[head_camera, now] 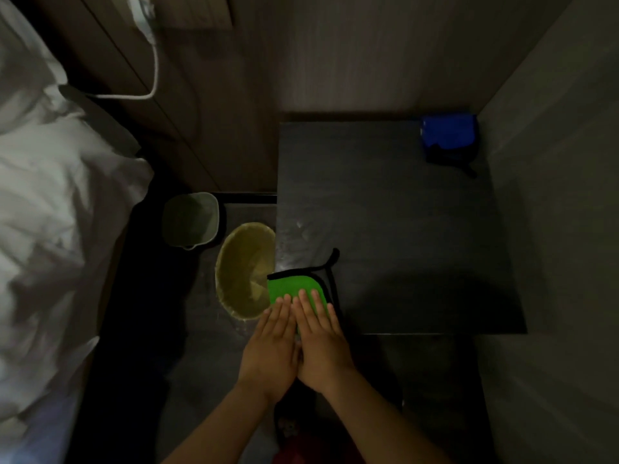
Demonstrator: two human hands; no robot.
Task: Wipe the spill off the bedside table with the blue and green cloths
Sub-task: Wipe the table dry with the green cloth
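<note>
Dim light hides any spill on the bedside table. Both hands, left and right, lie flat, fingers together, pressing the green cloth at its near-left corner. The blue cloth sits at the far-right corner.

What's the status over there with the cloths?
Both hands, left and right, flat on green cloth at table corner. Blue cloth untouched, far corner. Nothing blocking.
</note>
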